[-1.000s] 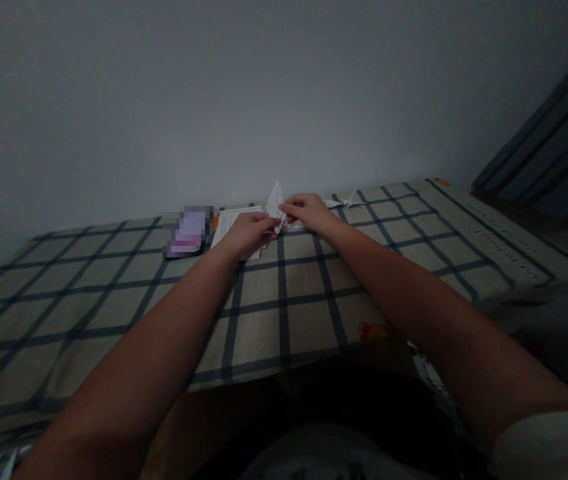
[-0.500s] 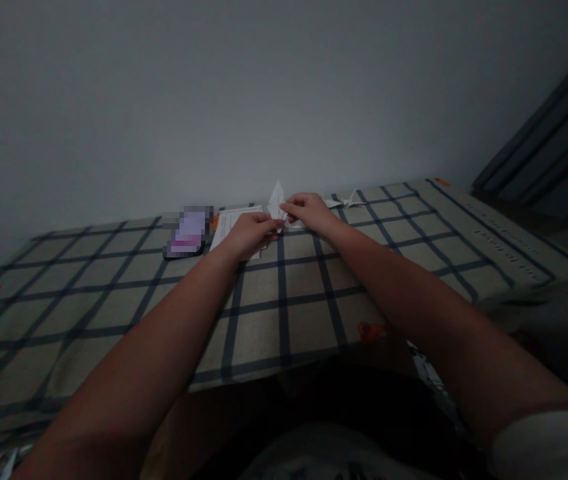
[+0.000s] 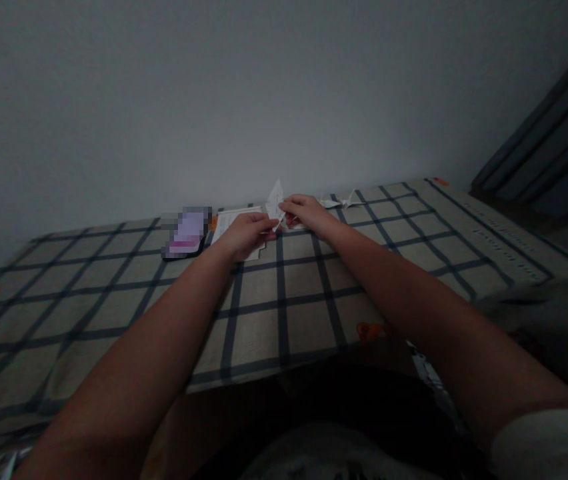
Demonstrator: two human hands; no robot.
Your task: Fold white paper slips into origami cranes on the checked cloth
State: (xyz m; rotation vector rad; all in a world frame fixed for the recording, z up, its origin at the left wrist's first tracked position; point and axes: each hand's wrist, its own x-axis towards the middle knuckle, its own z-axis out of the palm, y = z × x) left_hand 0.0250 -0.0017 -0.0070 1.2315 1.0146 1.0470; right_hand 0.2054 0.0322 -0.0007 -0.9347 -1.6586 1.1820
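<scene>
A folded white paper (image 3: 275,197), pointed at its top, stands upright between my two hands. My left hand (image 3: 250,233) pinches a narrow strip of it low down on the left. From the right, my right hand (image 3: 305,212) is closed on the paper's edge with thumb and fingers. The lower part of the paper is partly hidden by my fingers. Just beyond my right hand lie finished-looking white origami cranes (image 3: 348,201), with thin points sticking up.
A checked cloth (image 3: 304,313) covers the table, which meets a grey wall (image 3: 284,100). White paper sheets (image 3: 227,223) lie under and beside my left hand. Left of them is a phone (image 3: 187,233) with a blurred screen. A dark curtain (image 3: 549,127) hangs at the right.
My left fingers have shifted slightly, and a thin white strip of the folded paper now shows between my hands. The right hand stays nearly in place.
</scene>
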